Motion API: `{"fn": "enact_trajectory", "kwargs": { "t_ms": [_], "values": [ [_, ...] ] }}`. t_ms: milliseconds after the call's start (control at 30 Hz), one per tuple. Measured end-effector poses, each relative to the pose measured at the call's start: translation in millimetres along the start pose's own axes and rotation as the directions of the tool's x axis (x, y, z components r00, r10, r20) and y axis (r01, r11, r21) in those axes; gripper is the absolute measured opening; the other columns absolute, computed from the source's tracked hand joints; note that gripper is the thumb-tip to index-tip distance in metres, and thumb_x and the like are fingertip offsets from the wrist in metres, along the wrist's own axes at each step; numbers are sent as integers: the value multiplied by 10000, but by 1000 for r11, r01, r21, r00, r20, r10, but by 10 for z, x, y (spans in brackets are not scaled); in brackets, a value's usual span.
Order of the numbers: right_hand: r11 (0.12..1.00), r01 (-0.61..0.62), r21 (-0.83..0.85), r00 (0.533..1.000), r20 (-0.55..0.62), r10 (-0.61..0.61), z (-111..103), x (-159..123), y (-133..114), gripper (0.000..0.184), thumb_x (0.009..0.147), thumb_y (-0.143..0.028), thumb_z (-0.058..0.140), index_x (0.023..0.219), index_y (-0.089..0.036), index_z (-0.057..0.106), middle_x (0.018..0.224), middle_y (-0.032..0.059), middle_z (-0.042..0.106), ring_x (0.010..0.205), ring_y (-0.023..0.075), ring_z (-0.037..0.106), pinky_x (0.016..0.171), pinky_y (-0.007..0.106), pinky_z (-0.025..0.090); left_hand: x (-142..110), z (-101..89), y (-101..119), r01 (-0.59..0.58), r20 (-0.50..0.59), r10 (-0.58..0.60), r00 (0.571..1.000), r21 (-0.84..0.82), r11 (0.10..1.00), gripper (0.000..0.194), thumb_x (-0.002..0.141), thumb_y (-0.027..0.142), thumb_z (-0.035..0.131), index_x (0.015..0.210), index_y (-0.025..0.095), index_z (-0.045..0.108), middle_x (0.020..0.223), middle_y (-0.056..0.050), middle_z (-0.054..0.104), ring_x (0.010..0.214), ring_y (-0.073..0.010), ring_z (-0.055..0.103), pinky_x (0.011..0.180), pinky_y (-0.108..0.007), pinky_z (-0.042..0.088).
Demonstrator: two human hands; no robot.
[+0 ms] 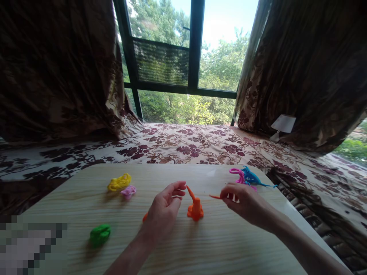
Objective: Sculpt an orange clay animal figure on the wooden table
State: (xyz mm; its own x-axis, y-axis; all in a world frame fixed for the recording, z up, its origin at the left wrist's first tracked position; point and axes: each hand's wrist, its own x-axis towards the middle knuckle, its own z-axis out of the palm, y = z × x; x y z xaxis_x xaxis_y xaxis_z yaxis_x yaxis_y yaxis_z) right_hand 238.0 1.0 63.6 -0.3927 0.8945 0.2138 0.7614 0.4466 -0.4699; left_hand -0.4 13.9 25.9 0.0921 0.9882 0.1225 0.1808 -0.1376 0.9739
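Note:
An orange modelling-clay figure (195,209) stands upright on the table, with a lumpy base and a thin pointed piece leaning up and left from its top. My left hand (166,204) is just left of it, fingers apart and curved, fingertips close beside the pointed tip; I cannot tell whether they touch it. To the right, my right hand (243,200) pinches a thin orange clay strip (215,196), whose free end points left toward the figure. Part of another orange clay piece (145,217) shows from behind my left wrist.
Yellow clay (119,182) and pale pink clay (129,192) lie at the table's left, green clay (100,234) nearer. Bright pink clay (236,173) and blue clay (251,177) lie back right. Beyond the wooden table (86,198), a small white lamp (283,123) stands on floral cloth.

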Motion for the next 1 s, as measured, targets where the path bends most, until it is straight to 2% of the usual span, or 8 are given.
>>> {"fn": "enact_trajectory", "kwargs": {
  "t_ms": [67,133,233,300,400,600,867,1000],
  "values": [
    [968,-5,250,998,-55,20,-23,131,-94,97,809,-179,515,802,-187,611,718,-8,615,634,115,547,573,220,422,-14,13,12,61,83,-55,995,-64,996,400,733,147,489,1129,175,537,1073,-72,618,989,-184,572,850,-315,459],
    [889,35,456,996,-89,7,30,251,-180,75,811,-203,531,825,-180,601,741,-2,632,686,126,578,616,230,454,-38,31,30,106,178,-89,980,-88,990,408,736,172,519,1144,172,529,1096,-86,614,1033,-205,560,844,-320,464],
    [810,75,582,989,-144,12,189,357,-234,143,808,-203,545,934,-178,606,810,16,641,741,140,598,667,253,479,-79,58,65,110,249,-92,964,-62,992,349,755,257,555,1097,191,563,1102,-84,621,1043,-226,564,824,-317,471],
    [818,88,569,982,-189,26,290,376,-214,163,816,-209,537,949,-181,627,834,27,632,765,146,596,677,259,482,-97,75,84,96,235,-87,968,-25,995,308,756,316,571,1042,204,595,1118,-75,617,1022,-227,577,816,-307,472],
    [834,92,544,973,-228,42,399,369,-155,133,823,-224,534,872,-178,649,850,35,624,780,150,596,687,260,484,-106,101,94,76,199,-80,977,28,997,271,754,364,576,975,218,634,1107,-56,615,977,-214,594,804,-286,472],
    [751,44,659,985,-154,78,548,369,-110,146,837,-253,533,907,-177,636,814,25,670,769,156,622,723,279,503,-91,155,63,21,200,-20,980,-4,1000,235,793,367,522,917,232,670,966,-21,609,859,-171,607,732,-245,478],
    [844,112,524,973,-229,13,510,359,-79,115,823,-188,525,869,-180,630,811,17,660,756,149,602,700,262,489,-87,173,25,99,192,-117,974,101,990,225,771,369,548,942,245,626,955,-28,641,813,-181,613,709,-260,474],
    [860,132,493,976,-216,-26,473,347,-106,123,824,-165,511,866,-183,626,792,13,645,733,139,589,687,257,477,-80,179,13,119,176,-131,976,78,990,261,764,384,552,975,240,607,918,-28,659,811,-182,617,720,-260,475]
  ]
}}
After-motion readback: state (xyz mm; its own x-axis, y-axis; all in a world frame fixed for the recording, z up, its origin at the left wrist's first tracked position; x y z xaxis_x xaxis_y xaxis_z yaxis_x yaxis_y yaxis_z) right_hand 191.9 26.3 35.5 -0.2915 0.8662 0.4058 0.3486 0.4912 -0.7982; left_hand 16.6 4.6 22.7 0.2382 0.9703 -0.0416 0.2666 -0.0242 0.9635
